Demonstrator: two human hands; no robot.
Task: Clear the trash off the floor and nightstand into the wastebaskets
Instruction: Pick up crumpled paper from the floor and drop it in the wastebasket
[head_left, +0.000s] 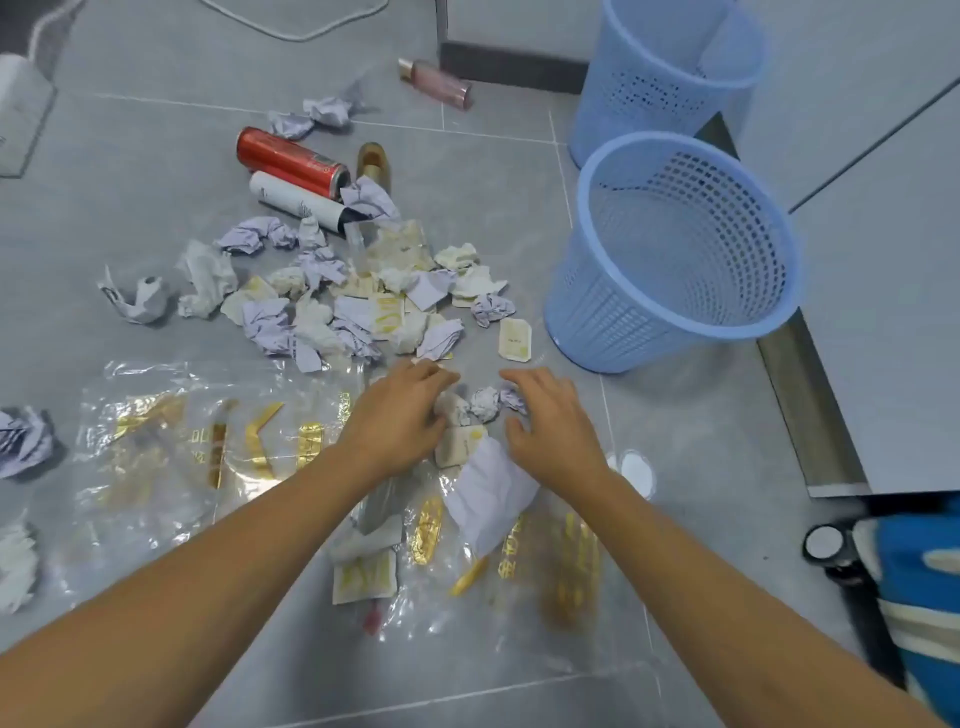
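Note:
Crumpled paper balls and small cream sachets lie in a heap (343, 296) on the grey tiled floor. A red can (291, 161) and a white tube (298, 200) lie at the heap's far side. My left hand (400, 415) and my right hand (550, 421) rest palm down on either side of a few small paper balls (485, 402) and a cream sachet (457, 444). Their fingers are spread and touch the scraps; neither hand has lifted anything. Two blue wastebaskets stand to the right, the near one (613, 322) tilted toward me, the far one (670, 78) behind it.
Clear plastic bags with gold print (171, 457) are spread under my forearms. A pink bottle (436, 83) lies by the dark baseboard. A white cabinet side (883, 312) bounds the right. A blue and cream object (919, 597) sits at the lower right.

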